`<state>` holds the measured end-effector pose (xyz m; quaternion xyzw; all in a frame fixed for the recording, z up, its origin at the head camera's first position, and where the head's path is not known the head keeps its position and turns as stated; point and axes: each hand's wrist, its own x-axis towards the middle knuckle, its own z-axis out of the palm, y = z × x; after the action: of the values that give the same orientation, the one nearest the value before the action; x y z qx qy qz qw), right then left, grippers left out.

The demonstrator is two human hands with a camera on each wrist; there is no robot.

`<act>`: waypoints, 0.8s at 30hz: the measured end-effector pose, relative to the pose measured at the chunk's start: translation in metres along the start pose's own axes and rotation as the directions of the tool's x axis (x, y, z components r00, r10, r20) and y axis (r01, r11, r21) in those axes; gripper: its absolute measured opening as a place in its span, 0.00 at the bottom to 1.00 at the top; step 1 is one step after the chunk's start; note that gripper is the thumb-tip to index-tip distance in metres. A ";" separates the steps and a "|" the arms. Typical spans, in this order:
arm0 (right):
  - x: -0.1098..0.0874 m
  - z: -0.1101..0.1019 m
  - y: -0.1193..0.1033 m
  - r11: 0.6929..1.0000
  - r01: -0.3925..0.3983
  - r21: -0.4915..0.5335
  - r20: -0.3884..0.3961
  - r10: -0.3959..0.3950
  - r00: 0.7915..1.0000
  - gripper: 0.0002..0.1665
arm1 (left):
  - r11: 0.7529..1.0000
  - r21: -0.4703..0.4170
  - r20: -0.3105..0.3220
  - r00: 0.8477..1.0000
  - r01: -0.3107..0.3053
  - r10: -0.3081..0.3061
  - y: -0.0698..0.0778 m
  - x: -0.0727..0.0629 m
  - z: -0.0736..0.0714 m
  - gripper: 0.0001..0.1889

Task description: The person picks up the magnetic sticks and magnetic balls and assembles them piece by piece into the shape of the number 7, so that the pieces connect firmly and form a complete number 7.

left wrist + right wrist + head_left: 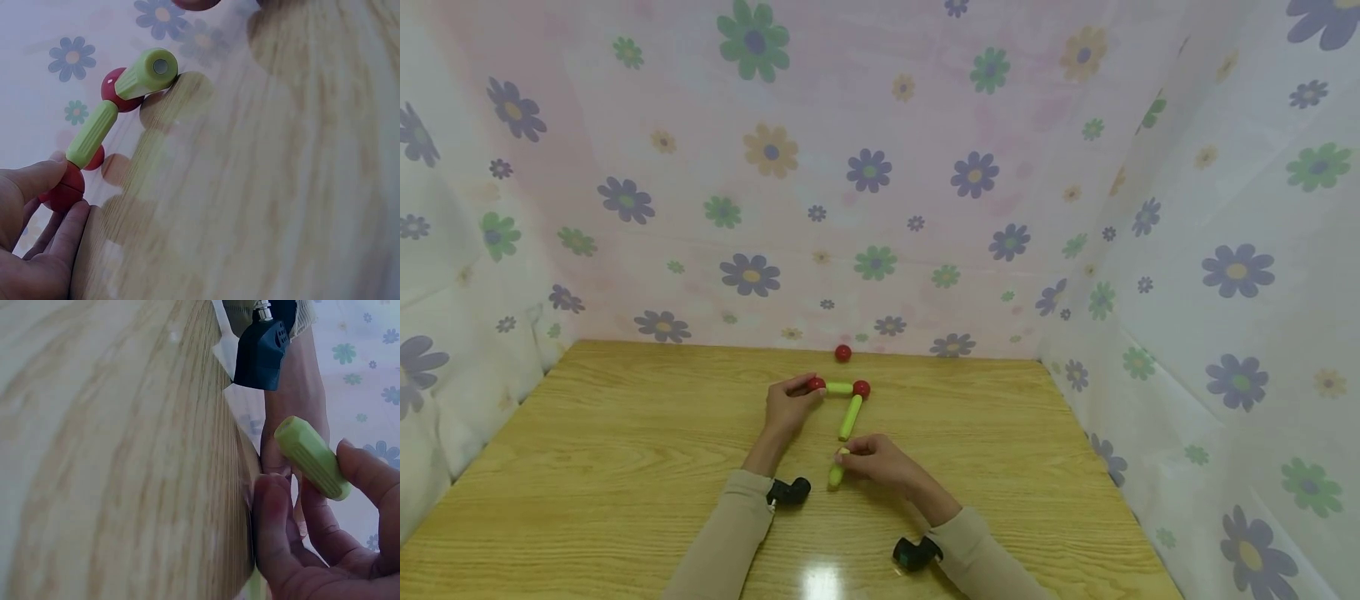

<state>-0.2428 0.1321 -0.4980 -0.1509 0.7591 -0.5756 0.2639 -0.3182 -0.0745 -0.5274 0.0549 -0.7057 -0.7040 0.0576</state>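
Observation:
My left hand (787,408) pinches a red ball (65,192) between thumb and fingers, low on the tabletop. From this ball a short yellow-green rod (838,388) runs to a second red ball (862,389). Attached to that second ball is another yellow-green rod (850,418), which points back toward me; its near end shows a round metal disc in the left wrist view. Nearer to me, my right hand (882,462) grips a separate ridged yellow-green rod (310,457) between thumb and fingers, one end sticking out.
A loose red ball (843,353) lies at the back edge of the wooden table (625,467). Flower-patterned cloth (820,92) hangs behind and along both sides. Black wrist cameras, left (790,492) and right (916,553), jut inward from the sleeves.

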 end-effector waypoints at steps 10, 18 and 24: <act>-0.001 0.002 0.000 0.999 -0.004 0.047 0.008 0.004 1.000 0.22 | 1.000 -0.011 0.015 1.000 -0.001 0.001 -0.002 0.000 -0.001 0.25; 0.003 -0.004 0.004 0.996 -0.040 0.082 0.036 0.037 0.999 0.18 | 1.000 -0.015 0.010 1.000 -0.005 0.005 0.000 0.001 -0.001 0.24; 0.004 -0.007 0.005 0.994 -0.054 0.092 0.070 0.047 0.996 0.19 | 1.000 -0.004 0.009 1.000 -0.007 0.007 0.000 0.000 -0.001 0.23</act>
<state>-0.2496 0.1369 -0.5025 -0.1385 0.7256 -0.5982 0.3107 -0.3182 -0.0754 -0.5272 0.0490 -0.7047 -0.7055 0.0570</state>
